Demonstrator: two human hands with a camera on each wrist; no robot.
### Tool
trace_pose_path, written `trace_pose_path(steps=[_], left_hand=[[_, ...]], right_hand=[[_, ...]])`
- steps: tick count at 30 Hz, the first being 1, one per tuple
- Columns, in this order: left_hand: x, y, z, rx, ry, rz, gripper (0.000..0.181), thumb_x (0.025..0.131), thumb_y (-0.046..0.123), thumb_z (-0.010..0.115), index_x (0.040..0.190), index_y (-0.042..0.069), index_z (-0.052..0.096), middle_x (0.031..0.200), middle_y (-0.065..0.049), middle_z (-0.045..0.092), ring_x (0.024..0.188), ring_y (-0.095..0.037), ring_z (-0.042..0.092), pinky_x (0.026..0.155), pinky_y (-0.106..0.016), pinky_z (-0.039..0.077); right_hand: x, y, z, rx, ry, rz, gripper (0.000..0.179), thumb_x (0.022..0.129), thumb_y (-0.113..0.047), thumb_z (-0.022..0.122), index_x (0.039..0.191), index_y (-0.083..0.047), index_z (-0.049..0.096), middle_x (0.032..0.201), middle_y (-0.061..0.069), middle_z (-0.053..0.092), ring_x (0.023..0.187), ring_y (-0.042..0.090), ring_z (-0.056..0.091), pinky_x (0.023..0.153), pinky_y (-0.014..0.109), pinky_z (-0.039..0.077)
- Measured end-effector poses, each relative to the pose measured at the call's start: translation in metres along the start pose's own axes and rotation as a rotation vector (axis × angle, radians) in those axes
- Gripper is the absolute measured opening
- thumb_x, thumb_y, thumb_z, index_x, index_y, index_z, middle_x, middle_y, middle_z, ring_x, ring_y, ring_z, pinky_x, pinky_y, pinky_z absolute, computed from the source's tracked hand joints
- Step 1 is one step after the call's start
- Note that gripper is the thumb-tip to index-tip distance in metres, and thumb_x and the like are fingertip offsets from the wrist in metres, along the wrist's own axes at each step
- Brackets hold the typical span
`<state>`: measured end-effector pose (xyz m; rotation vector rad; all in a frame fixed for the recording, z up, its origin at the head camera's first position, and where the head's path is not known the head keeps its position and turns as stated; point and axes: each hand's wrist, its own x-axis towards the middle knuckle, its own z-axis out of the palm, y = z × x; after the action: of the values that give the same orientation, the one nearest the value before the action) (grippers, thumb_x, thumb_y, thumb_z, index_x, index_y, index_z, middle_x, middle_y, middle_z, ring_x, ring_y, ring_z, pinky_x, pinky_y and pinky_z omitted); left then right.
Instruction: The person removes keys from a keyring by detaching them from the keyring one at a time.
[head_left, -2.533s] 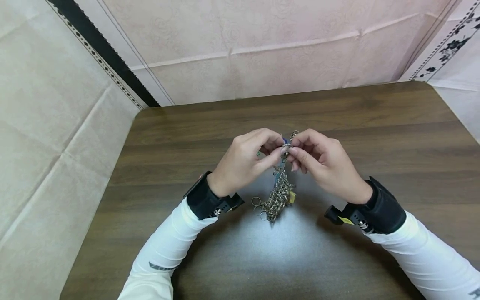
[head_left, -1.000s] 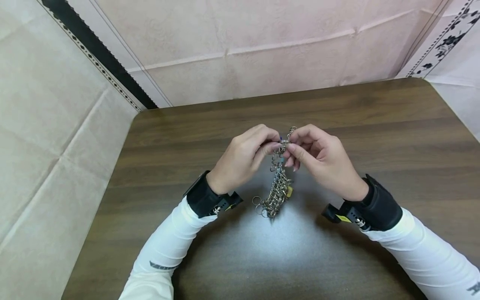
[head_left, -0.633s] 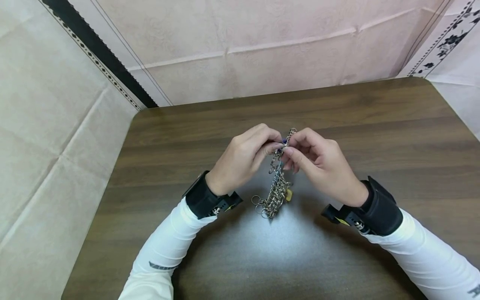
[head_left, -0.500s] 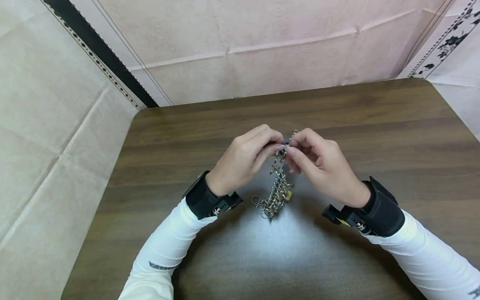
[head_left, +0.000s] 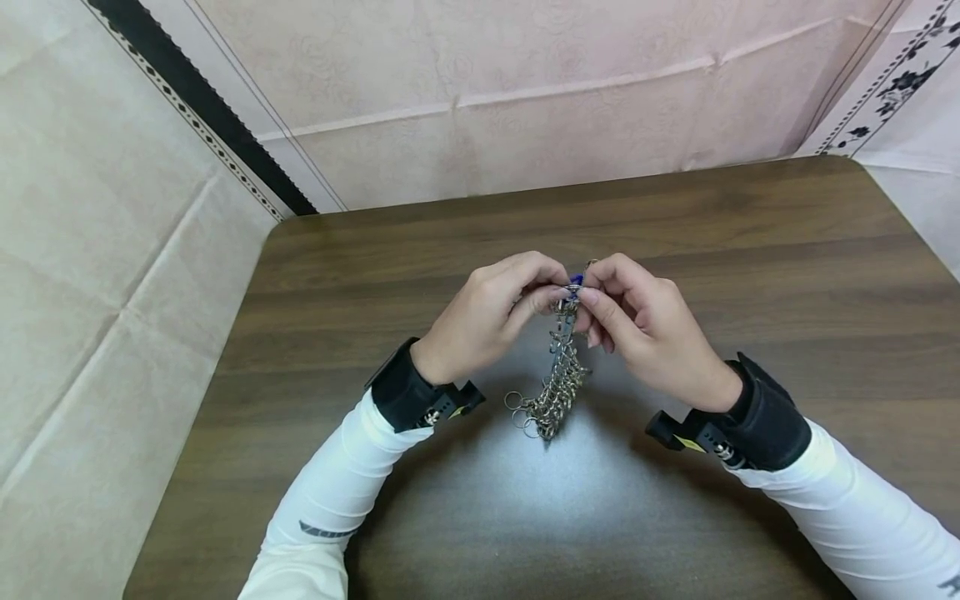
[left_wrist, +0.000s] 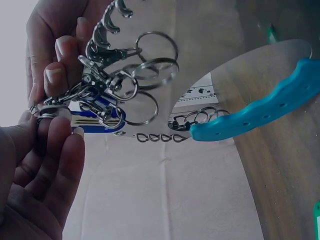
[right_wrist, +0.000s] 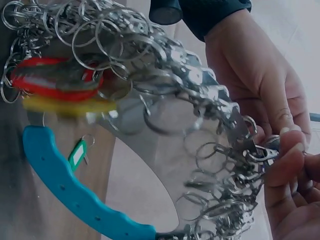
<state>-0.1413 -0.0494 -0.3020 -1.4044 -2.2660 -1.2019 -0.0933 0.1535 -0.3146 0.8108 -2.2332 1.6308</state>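
Both hands meet over the table's middle at a key carrier: a curved metal plate with a teal grip and many snap hooks with split rings. In the head view its bunch of rings hangs below the fingers. My left hand pinches a split ring between thumb and index finger. My right hand pinches at the same ring from the other side. A blue key tag shows beside the ring. On the carrier are a red tag and a yellow one; fingers partly hide the ring.
A brown wood-grain table extends around the hands. Pale patterned cloth hangs behind it. A green key tag appears beyond the teal grip; whether it lies on the table, I cannot tell. Black camera straps circle both wrists.
Both hands stay at the ring and shift slightly right, with small finger movements. More of the blue tag shows above the fingertips. The yellow tag has turned out of sight in the head view.
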Motion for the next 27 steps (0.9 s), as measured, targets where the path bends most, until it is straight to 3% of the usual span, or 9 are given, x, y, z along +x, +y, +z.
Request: trace_pose_path(steps=[9,27], left_hand=[[0.0006,-0.0046,-0.0007,-0.041,-0.024,-0.049,0.005,0.1,0.005,0.061,0.1,0.0,0.063,0.089,-0.007,0.067,0.081,-0.01,0.064,0.074,-0.02,0.054],[0.0015,-0.0069,-0.0004,-0.031,-0.052,-0.041,0.005,0.099,0.004,0.062,0.097,0.0,0.063,0.087,-0.007,0.067,0.079,-0.01,0.063,0.072,-0.019,0.054]], right_hand=[[0.0001,0.0027,0.0031,0.062,0.039,-0.006,0.005,0.1,0.011,0.051,0.102,0.009,0.054,0.074,0.006,0.062,0.056,0.009,0.055,0.05,0.022,0.048],[0.0004,0.0071,0.0051,0.215,0.061,-0.002,0.003,0.1,0.012,0.049,0.099,0.012,0.052,0.074,0.01,0.062,0.057,0.012,0.058,0.049,0.025,0.048]])
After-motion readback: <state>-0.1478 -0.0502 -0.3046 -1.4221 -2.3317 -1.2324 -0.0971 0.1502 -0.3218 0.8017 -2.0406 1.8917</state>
